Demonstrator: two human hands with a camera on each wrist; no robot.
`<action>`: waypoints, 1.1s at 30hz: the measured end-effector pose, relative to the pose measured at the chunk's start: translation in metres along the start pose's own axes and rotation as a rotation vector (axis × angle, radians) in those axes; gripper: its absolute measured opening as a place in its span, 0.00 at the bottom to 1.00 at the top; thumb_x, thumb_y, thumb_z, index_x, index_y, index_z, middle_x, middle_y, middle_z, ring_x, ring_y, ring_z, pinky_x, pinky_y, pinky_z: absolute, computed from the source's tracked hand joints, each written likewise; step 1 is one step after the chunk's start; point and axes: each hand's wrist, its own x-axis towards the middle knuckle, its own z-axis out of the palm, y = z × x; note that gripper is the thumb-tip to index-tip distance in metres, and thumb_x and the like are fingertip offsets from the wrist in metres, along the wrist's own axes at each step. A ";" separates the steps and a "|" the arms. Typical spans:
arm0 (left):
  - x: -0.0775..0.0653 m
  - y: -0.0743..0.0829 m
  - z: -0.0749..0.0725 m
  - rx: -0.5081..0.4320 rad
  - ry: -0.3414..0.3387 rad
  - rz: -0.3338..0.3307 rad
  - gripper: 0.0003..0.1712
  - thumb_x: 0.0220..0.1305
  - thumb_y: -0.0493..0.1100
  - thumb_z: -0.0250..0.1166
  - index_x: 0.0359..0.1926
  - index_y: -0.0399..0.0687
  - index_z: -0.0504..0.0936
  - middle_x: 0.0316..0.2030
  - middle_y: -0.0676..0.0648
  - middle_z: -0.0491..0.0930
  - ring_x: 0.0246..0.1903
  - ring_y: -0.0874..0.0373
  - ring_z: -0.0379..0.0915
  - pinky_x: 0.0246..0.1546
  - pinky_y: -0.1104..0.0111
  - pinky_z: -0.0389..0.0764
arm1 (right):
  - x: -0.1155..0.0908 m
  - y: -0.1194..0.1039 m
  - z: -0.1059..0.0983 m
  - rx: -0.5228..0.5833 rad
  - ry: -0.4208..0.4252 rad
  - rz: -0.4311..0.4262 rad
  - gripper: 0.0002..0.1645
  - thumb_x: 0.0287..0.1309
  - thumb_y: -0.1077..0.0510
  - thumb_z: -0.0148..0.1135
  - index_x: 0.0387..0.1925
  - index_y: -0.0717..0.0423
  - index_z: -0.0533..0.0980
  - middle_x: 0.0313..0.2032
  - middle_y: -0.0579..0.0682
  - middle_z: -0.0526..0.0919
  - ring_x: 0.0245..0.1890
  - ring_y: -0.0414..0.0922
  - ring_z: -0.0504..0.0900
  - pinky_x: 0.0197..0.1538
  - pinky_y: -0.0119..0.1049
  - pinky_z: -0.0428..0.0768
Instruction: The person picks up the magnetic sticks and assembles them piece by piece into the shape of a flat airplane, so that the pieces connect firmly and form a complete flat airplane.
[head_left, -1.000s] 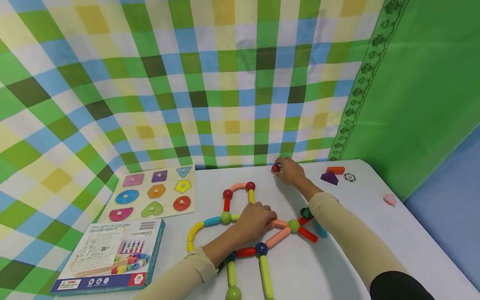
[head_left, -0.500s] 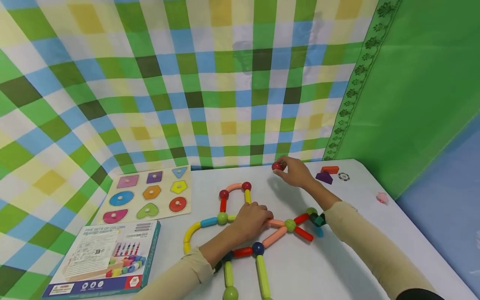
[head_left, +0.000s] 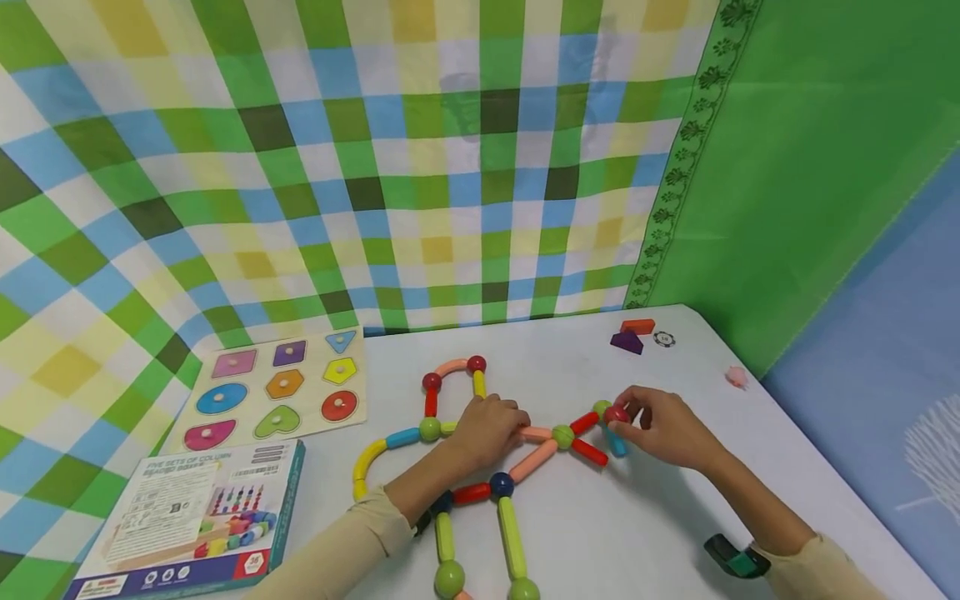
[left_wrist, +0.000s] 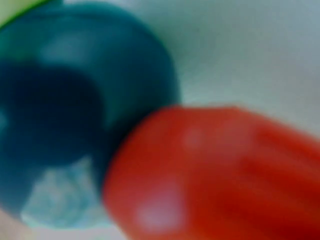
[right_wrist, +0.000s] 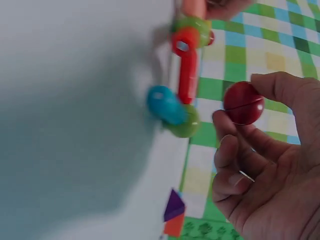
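A figure of coloured magnetic building rods and balls lies on the white table. My right hand pinches a red ball between thumb and fingers, close beside a green ball at the figure's right end. A red rod and a blue rod meet at that green ball. My left hand curls over the figure's middle, fingertips at the end of a salmon rod; its palm hides the pieces below. A dark blue ball touches a red rod in the left wrist view.
A shape puzzle board and a boxed bead set lie at left. Toward the back right are an orange block, a purple block, a round token and a small pink piece. A checked cloth hangs behind.
My right hand has brought the red ball from the table's back edge rightward and nearer, to the figure's right end. The left hand keeps its place on the figure. The head view has shifted slightly.
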 end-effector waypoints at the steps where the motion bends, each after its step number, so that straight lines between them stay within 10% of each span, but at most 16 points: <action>1: 0.000 0.000 0.000 0.002 -0.002 0.001 0.16 0.60 0.51 0.67 0.49 0.61 0.83 0.39 0.58 0.80 0.34 0.61 0.68 0.38 0.68 0.70 | -0.008 0.001 0.002 -0.004 -0.013 0.018 0.13 0.52 0.50 0.70 0.37 0.48 0.77 0.27 0.40 0.78 0.26 0.42 0.72 0.24 0.33 0.71; 18: 0.000 0.001 -0.003 -0.002 -0.007 0.013 0.15 0.60 0.51 0.66 0.49 0.59 0.83 0.36 0.58 0.80 0.33 0.61 0.67 0.37 0.69 0.70 | -0.039 0.009 0.028 -0.006 -0.103 0.119 0.19 0.47 0.38 0.71 0.33 0.43 0.75 0.22 0.39 0.75 0.22 0.39 0.72 0.23 0.32 0.71; 25: 0.000 -0.002 -0.003 -0.007 -0.001 0.017 0.16 0.60 0.51 0.66 0.50 0.59 0.83 0.37 0.57 0.80 0.33 0.61 0.67 0.36 0.69 0.70 | -0.020 0.026 0.017 0.063 0.001 0.131 0.14 0.57 0.43 0.65 0.30 0.48 0.77 0.21 0.44 0.75 0.22 0.43 0.71 0.22 0.33 0.69; 33: -0.001 0.000 -0.003 -0.014 -0.005 0.022 0.16 0.60 0.50 0.66 0.50 0.59 0.83 0.38 0.57 0.80 0.34 0.61 0.67 0.37 0.69 0.70 | 0.006 0.028 0.025 0.067 -0.115 0.344 0.22 0.53 0.40 0.66 0.24 0.55 0.78 0.19 0.47 0.73 0.24 0.44 0.70 0.25 0.35 0.66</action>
